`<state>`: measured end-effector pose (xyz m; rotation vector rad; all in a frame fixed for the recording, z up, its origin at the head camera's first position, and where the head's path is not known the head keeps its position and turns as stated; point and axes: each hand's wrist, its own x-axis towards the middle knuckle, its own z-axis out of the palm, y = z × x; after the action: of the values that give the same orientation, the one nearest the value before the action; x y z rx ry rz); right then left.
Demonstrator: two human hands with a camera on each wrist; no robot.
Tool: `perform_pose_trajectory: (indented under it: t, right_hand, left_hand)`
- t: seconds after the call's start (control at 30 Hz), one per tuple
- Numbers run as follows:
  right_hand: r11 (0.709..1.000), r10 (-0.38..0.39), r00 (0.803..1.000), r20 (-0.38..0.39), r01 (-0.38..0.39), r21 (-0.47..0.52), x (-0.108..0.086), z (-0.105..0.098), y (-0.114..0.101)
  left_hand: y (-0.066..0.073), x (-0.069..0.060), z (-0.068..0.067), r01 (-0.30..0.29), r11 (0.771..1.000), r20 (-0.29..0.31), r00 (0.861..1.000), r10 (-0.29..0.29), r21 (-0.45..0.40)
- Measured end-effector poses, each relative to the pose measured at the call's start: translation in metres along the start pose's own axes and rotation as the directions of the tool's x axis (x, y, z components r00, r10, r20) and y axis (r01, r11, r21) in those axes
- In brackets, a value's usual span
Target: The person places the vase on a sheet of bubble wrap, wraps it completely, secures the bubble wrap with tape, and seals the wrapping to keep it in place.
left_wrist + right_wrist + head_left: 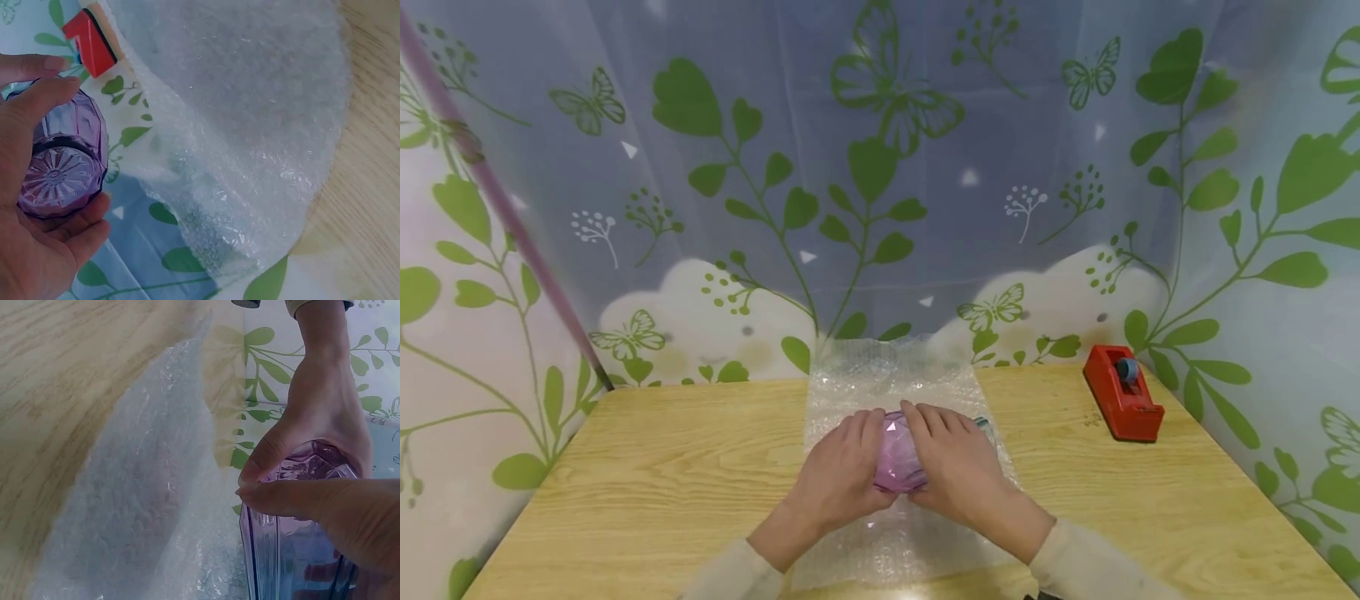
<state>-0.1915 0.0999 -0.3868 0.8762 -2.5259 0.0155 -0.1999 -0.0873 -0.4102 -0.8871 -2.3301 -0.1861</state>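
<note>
A faceted drinking glass, purple fading to blue, lies on its side between both hands above a sheet of bubble wrap. My left hand grips its purple end; the base with a radial pattern faces the left wrist camera. The right hand holds the other end, fingers over the top, with a bluish part showing past them. In the right wrist view the right thumb lies across the side of the glass, near the left thumb. Hands cover much of the glass.
A red tape dispenser with a blue roll stands at the back right of the wooden table. The bubble wrap's far edge leans against a curtain printed with leaves and butterflies, which surrounds the table at the back and sides.
</note>
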Motion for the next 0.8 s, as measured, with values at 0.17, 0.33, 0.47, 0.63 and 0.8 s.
perform_pose_trajectory:
  t: [0.17, 0.33, 0.47, 0.63, 0.8]
  right_hand:
    - [1.0, 0.0, 0.999, -0.032, -0.001, -0.013, -0.001, 0.005, -0.002]
    - [1.0, 0.006, 1.0, -0.022, -0.006, -0.005, -0.004, 0.006, -0.004]
    - [1.0, 0.015, 1.0, 0.009, -0.016, 0.016, -0.008, 0.006, -0.006]
    - [1.0, 0.006, 0.999, 0.052, -0.007, 0.025, -0.016, 0.004, -0.01]
    - [0.999, -0.016, 0.998, 0.067, 0.014, 0.03, -0.026, 0.002, -0.016]
  left_hand:
    - [0.003, -0.002, 0.004, 0.001, 1.0, 0.004, 1.0, -0.001, 0.006]
    - [0.007, -0.003, 0.004, 0.012, 1.0, 0.031, 0.999, -0.012, -0.004]
    - [0.011, -0.007, 0.0, 0.024, 0.999, 0.063, 0.998, -0.022, -0.029]
    - [0.017, -0.014, -0.004, 0.032, 0.997, 0.116, 0.993, -0.024, -0.066]
    - [0.025, -0.025, -0.004, 0.035, 0.995, 0.153, 0.988, -0.021, -0.088]
